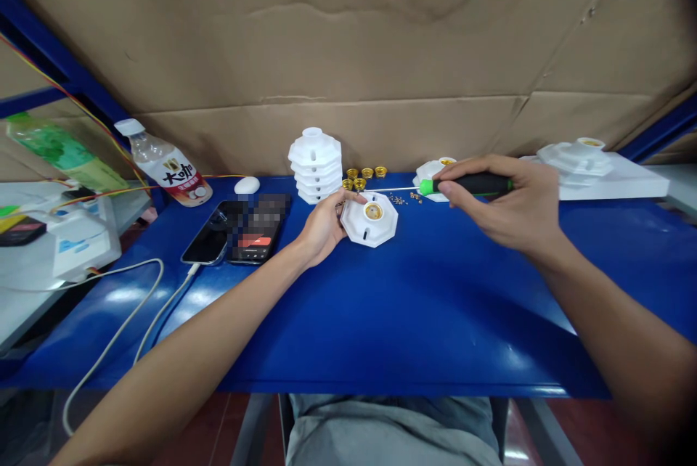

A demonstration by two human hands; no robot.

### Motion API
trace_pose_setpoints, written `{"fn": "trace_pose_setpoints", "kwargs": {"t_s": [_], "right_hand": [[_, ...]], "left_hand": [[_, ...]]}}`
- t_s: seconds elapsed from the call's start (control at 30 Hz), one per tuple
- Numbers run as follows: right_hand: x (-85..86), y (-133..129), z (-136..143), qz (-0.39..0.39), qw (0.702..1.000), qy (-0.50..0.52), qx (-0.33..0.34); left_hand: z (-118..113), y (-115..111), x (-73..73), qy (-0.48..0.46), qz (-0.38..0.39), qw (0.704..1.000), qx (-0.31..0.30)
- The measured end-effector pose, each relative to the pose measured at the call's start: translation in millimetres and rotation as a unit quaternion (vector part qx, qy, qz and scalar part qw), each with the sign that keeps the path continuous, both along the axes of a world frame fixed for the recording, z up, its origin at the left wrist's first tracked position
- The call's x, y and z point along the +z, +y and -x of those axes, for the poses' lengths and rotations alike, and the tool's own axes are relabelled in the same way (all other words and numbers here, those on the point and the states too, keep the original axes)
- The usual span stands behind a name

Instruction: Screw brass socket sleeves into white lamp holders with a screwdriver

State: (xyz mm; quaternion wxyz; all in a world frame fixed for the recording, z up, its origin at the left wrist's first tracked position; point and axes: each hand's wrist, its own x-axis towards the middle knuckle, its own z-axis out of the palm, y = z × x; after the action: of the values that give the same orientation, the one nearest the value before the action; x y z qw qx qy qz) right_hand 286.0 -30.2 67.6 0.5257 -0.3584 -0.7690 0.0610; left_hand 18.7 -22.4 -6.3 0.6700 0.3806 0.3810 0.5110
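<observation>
My left hand (325,226) is closed on the left edge of a white octagonal lamp holder (388,225), which has a brass-coloured ring in its raised socket. In my right hand (517,201) is a screwdriver (473,184) with a black and green handle. Its thin shaft points left, the tip end near my left fingers; whether it touches anything I cannot tell. Behind the held piece stand several brass threaded shells (367,173) and a scatter of tiny screws (399,199). A stack of white octagonal bases (316,165) rises behind my left hand.
Another lamp holder (430,174) sits behind my right hand; more rest on a white box (621,177) at right. To the left are two phones (210,234), a white oval object (247,185), a drink bottle (168,168) and a charging cable (163,321). A cardboard wall (327,52) closes off the back.
</observation>
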Motion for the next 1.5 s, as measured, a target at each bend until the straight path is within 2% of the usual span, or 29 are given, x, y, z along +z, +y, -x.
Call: {"fn": "trace_pose_setpoints", "kwargs": {"t_s": [0.2, 0.33, 0.57, 0.73, 0.97, 1.13, 1.27, 1.37, 1.43, 1.5], "right_hand": [[19.4, -11, -9, -0.04, 0.999, 0.005, -0.03], [25.9, -16, -14, -0.085, 0.995, -0.044, -0.021], [25.9, -19, -13, -0.113, 0.99, -0.09, 0.004], [25.6, -21, -12, -0.117, 0.989, -0.089, 0.001], [23.8, -22, -10, -0.126, 0.988, -0.09, 0.008], [24.6, -22, -11, -0.126, 0.988, -0.093, 0.008], [25.0, -22, -13, -0.124, 0.989, -0.078, 0.013], [26.0, -18, -17, -0.113, 0.993, -0.03, -0.001], [26.3, -11, -21, -0.118, 0.993, 0.017, -0.021], [25.5, -2, -25, -0.131, 0.989, 0.058, -0.045]], "left_hand": [[-1, 0, -6.3, 0.07, -0.06, 0.996, 0.005], [-1, 0, -7.6, 0.089, -0.078, 0.993, 0.016], [-1, -1, -7.2, 0.104, -0.094, 0.989, 0.048], [2, -1, -10.0, 0.129, -0.148, 0.978, 0.065], [1, -3, -5.4, 0.188, -0.216, 0.954, 0.092], [0, -4, -4.5, 0.168, -0.176, 0.966, 0.093], [1, -4, -2.4, 0.143, -0.135, 0.977, 0.081], [4, -7, 4.1, 0.145, -0.155, 0.974, 0.084], [7, -11, 10.1, 0.182, -0.197, 0.959, 0.088], [9, -15, 15.3, 0.256, -0.25, 0.932, 0.06]]}}
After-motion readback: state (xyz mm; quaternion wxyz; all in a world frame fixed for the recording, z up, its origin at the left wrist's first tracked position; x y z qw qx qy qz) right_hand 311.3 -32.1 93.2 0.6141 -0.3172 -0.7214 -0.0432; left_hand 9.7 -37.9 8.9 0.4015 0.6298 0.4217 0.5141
